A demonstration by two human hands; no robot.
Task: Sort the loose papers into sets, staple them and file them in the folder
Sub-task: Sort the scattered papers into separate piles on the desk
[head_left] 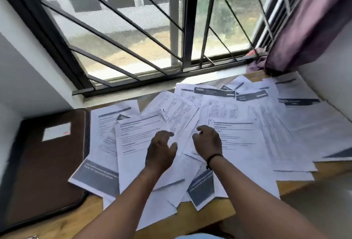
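Several loose printed papers (pixel 247 124) lie scattered and overlapping across a wooden table (pixel 91 212). A closed brown folder (pixel 47 166) with a white label lies flat at the table's left end. My left hand (pixel 160 153) hovers over the middle of the pile with fingers spread, holding nothing. My right hand (pixel 208 142), a dark band on its wrist, is just to the right with fingers curled loosely over the sheets, gripping nothing that I can see. No stapler is in view.
A barred window (pixel 152 38) runs along the far side of the table above a sill. A purple curtain (pixel 308 29) hangs at the back right. White walls close in on both sides. Bare wood shows along the near edge.
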